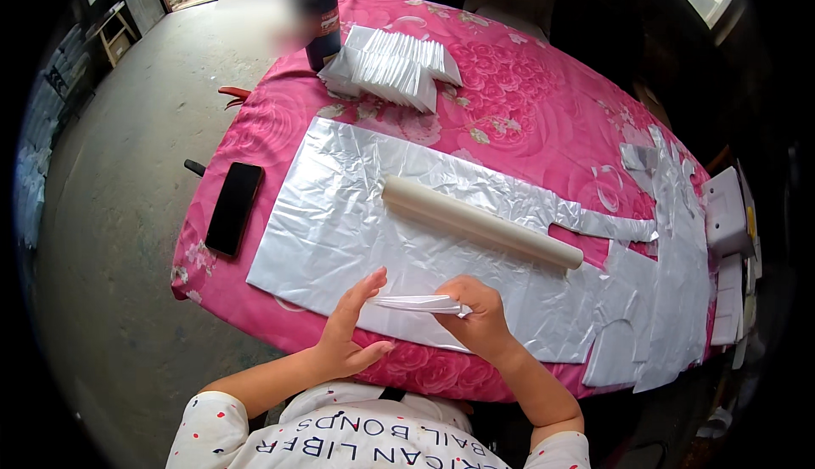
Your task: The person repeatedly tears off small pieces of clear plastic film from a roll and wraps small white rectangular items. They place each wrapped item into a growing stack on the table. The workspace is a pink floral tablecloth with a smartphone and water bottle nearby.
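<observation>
My right hand (478, 312) pinches one end of a folded white plastic bag (416, 303), held out level above the near edge of the table. At the bag's other end my left hand (350, 325) is open, thumb and fingers spread apart, its palm facing the fold. Beneath both hands lies a flat stack of white plastic bags (314, 214), wrinkled and shiny, with handle cut-outs toward the right. A pale cardboard tube (480, 223) rests slantwise across that stack, just beyond my hands.
A pink flowered cloth (518, 87) covers the table. Folded white bags (390, 68) lie in rows at the far side, beside a dark bottle (321, 19). A black phone (234, 210) lies at left, near red handles (233, 95). More loose bags (671, 299) and a white box (727, 213) are at right.
</observation>
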The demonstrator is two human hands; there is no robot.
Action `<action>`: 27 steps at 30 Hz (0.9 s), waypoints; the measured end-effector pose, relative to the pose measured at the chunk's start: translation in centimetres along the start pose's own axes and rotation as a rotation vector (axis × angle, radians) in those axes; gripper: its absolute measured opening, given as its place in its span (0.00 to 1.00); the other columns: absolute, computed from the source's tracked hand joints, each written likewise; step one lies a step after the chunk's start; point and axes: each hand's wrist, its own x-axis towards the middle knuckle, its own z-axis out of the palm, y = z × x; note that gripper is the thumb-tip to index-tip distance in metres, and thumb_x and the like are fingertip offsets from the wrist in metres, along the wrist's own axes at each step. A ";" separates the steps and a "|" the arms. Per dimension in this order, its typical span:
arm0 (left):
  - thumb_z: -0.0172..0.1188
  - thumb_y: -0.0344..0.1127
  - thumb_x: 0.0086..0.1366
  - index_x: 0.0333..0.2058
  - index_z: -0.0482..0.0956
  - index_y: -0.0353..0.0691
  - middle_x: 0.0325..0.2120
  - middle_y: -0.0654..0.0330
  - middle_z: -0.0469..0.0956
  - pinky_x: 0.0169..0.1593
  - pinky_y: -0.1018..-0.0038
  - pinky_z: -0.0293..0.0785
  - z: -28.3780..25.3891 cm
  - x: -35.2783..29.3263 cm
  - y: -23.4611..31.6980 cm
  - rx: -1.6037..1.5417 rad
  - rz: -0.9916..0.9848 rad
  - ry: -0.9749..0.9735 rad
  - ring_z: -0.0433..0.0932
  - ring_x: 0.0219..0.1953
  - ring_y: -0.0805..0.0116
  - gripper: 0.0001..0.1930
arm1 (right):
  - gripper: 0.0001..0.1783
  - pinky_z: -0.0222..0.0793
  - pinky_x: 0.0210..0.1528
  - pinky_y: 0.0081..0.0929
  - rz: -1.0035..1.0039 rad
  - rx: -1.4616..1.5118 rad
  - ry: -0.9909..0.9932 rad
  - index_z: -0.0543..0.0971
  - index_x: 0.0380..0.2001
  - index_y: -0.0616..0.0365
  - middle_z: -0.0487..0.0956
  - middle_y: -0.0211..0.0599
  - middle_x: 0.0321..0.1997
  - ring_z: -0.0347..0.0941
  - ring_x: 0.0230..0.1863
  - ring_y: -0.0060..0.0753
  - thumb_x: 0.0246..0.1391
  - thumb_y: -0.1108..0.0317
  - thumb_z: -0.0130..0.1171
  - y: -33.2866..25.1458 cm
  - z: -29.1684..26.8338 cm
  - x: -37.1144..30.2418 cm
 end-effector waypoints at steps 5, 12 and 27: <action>0.63 0.26 0.49 0.56 0.61 0.39 0.60 0.50 0.55 0.57 0.66 0.62 -3.9 4.6 -0.6 0.319 -0.112 0.188 0.60 0.59 0.55 0.34 | 0.18 0.67 0.28 0.30 -0.428 -0.726 0.297 0.77 0.27 0.53 0.75 0.30 0.26 0.71 0.27 0.35 0.25 0.78 0.64 2.0 -2.7 8.5; 0.62 0.24 0.48 0.47 0.71 0.40 0.57 0.51 0.61 0.58 0.65 0.61 -6.5 5.9 -3.2 0.483 -0.136 0.098 0.63 0.58 0.55 0.24 | 0.12 0.67 0.35 0.34 -0.096 -1.378 0.329 0.78 0.29 0.54 0.75 0.31 0.30 0.71 0.33 0.37 0.35 0.68 0.64 12.2 -11.8 15.5; 0.63 0.30 0.52 0.43 0.74 0.38 0.43 0.57 0.74 0.48 0.67 0.70 -11.9 12.6 -6.9 0.731 0.056 -0.133 0.73 0.45 0.59 0.18 | 0.38 0.62 0.53 0.39 -0.082 -0.612 -0.290 0.69 0.50 0.59 0.70 0.42 0.50 0.65 0.51 0.46 0.35 0.54 0.69 5.2 -7.0 8.5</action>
